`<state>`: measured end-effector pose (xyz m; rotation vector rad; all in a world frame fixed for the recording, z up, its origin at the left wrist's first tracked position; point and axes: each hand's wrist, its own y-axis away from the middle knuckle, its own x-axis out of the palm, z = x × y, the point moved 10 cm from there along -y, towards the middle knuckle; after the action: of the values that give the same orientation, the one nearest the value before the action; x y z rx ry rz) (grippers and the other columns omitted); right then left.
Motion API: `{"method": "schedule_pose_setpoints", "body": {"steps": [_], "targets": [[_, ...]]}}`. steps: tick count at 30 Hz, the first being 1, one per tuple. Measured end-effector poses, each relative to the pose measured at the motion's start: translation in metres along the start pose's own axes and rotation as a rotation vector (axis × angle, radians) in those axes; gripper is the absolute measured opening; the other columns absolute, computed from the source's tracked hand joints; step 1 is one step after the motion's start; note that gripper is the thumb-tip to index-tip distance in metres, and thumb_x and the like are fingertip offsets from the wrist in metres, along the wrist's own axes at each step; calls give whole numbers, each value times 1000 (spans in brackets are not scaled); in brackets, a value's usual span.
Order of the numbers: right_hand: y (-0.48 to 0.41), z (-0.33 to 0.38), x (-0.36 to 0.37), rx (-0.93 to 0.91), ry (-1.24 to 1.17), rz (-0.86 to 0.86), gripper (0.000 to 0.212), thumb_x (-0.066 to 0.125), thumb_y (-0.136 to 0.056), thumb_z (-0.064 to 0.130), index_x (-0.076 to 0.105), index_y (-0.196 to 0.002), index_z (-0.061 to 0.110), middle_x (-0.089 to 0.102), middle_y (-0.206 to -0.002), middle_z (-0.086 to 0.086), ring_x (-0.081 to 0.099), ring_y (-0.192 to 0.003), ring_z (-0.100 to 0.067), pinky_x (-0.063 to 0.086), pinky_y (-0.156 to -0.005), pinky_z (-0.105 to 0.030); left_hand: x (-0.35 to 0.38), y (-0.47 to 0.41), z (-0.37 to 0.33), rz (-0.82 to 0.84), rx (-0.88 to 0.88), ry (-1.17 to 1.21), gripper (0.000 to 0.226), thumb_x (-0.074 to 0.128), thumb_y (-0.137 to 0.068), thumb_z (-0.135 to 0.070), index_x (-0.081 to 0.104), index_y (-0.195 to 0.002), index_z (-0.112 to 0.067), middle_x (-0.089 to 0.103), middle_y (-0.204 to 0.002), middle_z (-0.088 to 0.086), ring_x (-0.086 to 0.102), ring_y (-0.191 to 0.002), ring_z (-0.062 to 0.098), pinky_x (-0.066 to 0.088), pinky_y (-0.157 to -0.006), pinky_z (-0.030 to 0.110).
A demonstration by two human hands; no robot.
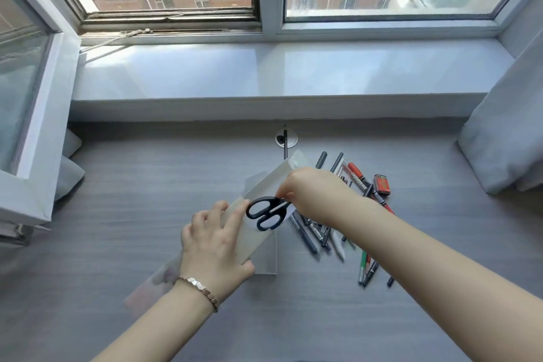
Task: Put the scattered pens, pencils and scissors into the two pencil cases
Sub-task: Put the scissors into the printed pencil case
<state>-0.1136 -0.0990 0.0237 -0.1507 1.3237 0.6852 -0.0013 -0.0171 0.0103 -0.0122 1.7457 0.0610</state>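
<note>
two hands: left (216, 239) gripping one translucent case (258, 200), right (316, 192) pinching one pair of scissors (267, 211)

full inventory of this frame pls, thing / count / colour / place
scissors: 1, black handles, held over the pencil case, blades hidden under the right hand
pencil case: 1 clear to see, translucent, desk centre, under both hands; a second translucent piece lies beneath, cannot tell what it is
pens and pencils: a loose pile, exact count unclear, mostly black and grey, some red, orange, green, white, on the desk right of the case
small box: 1, red, beside the pile's far end
desk: 1, grey woodgrain
cable port: 1, white ring, desk back edge
windowsill: 1, pale, behind the desk
curtain: grey, right
bracelet: 1, rose gold, left wrist
left hand: steadies the case
right hand: grip on the scissors
</note>
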Motion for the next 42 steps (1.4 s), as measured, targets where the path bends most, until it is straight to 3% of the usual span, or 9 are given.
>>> {"method": "schedule_pose_setpoints", "body": {"steps": [7, 14, 18, 21, 24, 26, 32, 37, 42], "targets": [[3, 1, 9, 51, 34, 89, 27, 42, -74, -11, 62, -80, 6, 49, -77, -10, 45, -69, -30, 34, -56, -29, 6, 5, -9, 36, 40, -26, 100, 69, -21, -37, 44, -118, -32, 61, -94, 2, 58, -73, 29, 47, -61, 37], [8, 31, 40, -138, -266, 84, 23, 48, -85, 8, 67, -97, 12, 63, -105, -11, 57, -100, -30, 51, -83, -41, 2, 5, -25, 7, 60, -19, 99, 56, -26, -42, 46, -123, -24, 62, -101, 2, 48, -83, 25, 47, -61, 37], [30, 8, 7, -181, -446, -372, 20, 56, -82, 4, 69, -97, 6, 66, -103, -11, 58, -100, -22, 44, -89, -26, 12, -2, -12, 191, -71, 14, 101, 58, -48, -49, 21, -140, -31, 39, -131, -1, 42, -112, 27, 37, -90, 40], [51, -73, 8, 250, -496, -625, 17, 55, -85, 7, 66, -98, 7, 64, -94, -9, 59, -91, -23, 45, -77, -28, 11, -8, 4, 204, -176, 109, 102, 51, -50, -49, 13, -142, -31, 31, -136, -2, 39, -121, 23, 32, -95, 35], [69, -151, 66, 807, -574, -314, 33, 48, -92, 23, 47, -119, 4, 55, -112, -14, 56, -97, -29, 39, -72, -30, 11, -13, 9, 195, -214, 204, 102, 49, -48, -50, 15, -142, -28, 33, -133, -2, 43, -120, 21, 34, -95, 36], [79, -171, 82, 945, -532, -216, 40, 51, -92, 24, 38, -120, -1, 54, -119, -23, 58, -100, -38, 42, -70, -36, 13, -14, 7, 185, -213, 242, 101, 50, -49, -51, 17, -142, -28, 35, -131, -1, 44, -119, 22, 34, -94, 36], [67, -178, 92, 941, -711, -257, 39, 47, -86, 4, 33, -122, -1, 56, -78, -12, 53, -66, -28, 42, -54, -32, 18, -12, -1, 173, -197, 246, 102, 47, -47, -53, 18, -142, -28, 36, -128, -2, 44, -119, 19, 34, -93, 35], [98, -202, 92, 1065, -546, -136, 36, 45, -88, 10, 37, -119, -6, 54, -121, -29, 53, -108, -42, 44, -87, -40, 17, -12, -3, 147, -188, 234, 110, 30, -36, -61, 19, -141, -29, 37, -126, -3, 46, -116, 19, 35, -92, 35], [124, -203, 119, 1091, -370, 39, 32, 49, -87, 8, 35, -113, -3, 57, -120, -26, 57, -110, -38, 48, -87, -39, 20, -14, -15, 176, -166, 252, 103, 44, -45, -57, 20, -141, -27, 36, -127, -1, 46, -117, 21, 35, -92, 35]]}}
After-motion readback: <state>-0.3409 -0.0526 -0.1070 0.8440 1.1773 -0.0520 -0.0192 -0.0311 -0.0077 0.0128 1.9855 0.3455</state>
